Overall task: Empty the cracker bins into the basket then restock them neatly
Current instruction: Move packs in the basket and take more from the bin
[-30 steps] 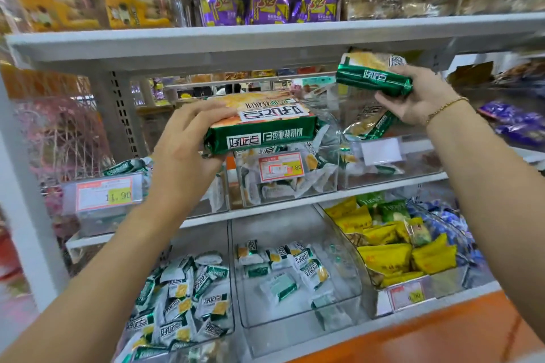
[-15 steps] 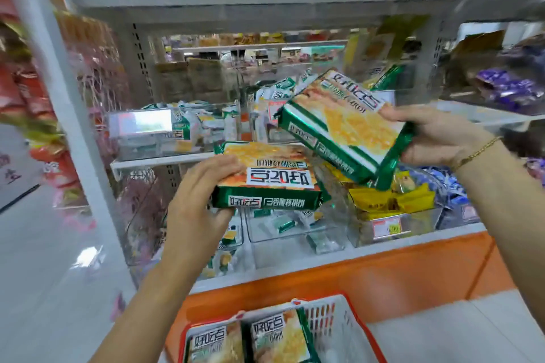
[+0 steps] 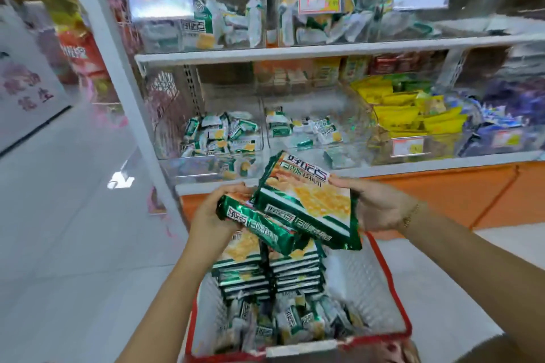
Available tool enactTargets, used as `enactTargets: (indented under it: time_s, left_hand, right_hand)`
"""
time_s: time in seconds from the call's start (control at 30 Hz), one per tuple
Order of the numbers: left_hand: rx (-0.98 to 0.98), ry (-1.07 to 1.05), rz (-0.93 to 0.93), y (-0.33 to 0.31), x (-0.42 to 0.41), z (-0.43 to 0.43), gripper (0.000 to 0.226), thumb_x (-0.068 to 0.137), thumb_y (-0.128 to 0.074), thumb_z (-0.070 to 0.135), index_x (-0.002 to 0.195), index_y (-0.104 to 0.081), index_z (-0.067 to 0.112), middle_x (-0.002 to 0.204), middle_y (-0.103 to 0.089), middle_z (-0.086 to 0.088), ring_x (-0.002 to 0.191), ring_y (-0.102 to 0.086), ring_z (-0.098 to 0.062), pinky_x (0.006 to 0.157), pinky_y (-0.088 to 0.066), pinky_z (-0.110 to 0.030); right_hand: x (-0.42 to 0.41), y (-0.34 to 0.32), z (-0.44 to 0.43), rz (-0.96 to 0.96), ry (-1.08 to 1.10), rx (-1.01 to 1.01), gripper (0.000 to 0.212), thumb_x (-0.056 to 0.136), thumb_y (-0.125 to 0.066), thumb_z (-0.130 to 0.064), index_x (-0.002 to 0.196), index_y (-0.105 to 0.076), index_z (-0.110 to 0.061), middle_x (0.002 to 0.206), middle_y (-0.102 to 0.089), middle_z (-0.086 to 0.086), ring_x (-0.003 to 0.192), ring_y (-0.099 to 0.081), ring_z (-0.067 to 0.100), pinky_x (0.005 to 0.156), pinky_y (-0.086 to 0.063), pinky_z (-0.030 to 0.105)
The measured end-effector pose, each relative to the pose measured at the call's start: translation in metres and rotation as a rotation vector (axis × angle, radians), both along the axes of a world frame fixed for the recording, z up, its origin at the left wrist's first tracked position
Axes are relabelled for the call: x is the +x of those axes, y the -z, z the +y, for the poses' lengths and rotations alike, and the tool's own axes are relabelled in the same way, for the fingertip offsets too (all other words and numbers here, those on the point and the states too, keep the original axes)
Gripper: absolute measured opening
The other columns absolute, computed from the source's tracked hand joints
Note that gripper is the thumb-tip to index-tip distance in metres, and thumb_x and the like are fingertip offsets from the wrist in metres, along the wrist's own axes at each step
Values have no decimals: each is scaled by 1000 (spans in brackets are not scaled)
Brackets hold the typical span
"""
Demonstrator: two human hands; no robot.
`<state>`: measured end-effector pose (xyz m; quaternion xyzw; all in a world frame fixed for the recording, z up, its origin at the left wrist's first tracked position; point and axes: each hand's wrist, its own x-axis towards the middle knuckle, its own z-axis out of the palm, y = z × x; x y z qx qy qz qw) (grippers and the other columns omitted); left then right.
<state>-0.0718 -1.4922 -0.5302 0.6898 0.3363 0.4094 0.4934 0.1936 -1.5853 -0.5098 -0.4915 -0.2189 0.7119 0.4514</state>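
Cracker bins, part-filled, stand behind the basket. Over its stacked packs, the right hand clamps one cracker pack; the left hand grips a second pack. Risk: the overlapping packs may snag on release, toppling the stacks.

— Bright enough?
— Yes, even light from above, shadows soft. A white glare patch sits on the floor at left.
— Sharp?
— Only near: the green packets read clearly, foil glinting. The far bins smear, their price tags wash out, and the left edge stretches.
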Motion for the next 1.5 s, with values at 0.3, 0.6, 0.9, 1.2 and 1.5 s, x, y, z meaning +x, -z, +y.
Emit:
enactTargets:
  time_s: [0.3,0.6,0.9,1.2,1.5]
  left_hand:
    - [-869,9,-212,51,16,-7,35,102,-37,25,83,-56,2,76,-61,-19,41,-55,-10,36,-44,-18]
    - [-924,167,127,64,12,37,77,66,-83,24,127,-48,-6,125,-60,-21,99,-67,-26,75,-57,-38]
    - [-603,145,636,42,-8,137,15,93,-56,6,103,-63,-2,118,-60,-17,80,-62,-20,55,-55,-19]
    - [-113,197,858,94,35,136,40,87,-59,46,105,-68,11,99,-60,-2,92,-55,-16,80,-36,-26]
    - [-210,223,951,144,28,123,34,90,-63,28,120,-61,13,120,-60,-2,104,-58,-18,88,-45,-26]
  right_hand:
    - [-13,69,-19,176,226,-92,55,60,-87,-24,110,-69,-8,103,-71,14,81,-71,24,75,-57,37]
    - [10,82,9,88,221,-34,66,68,-83,-28,128,-60,-12,122,-65,15,103,-67,25,78,-59,32]
    - [81,79,57,-389,-156,-163,80,56,-90,-30,124,-60,0,119,-66,15,113,-62,30,99,-48,38]
    - [49,142,102,-464,-178,-232,72,63,-81,-35,122,-60,0,119,-67,12,111,-62,22,92,-52,30]
    - [44,149,137,-832,-380,-165,55,76,-77,-38,123,-64,-12,127,-62,3,116,-55,20,84,-46,22]
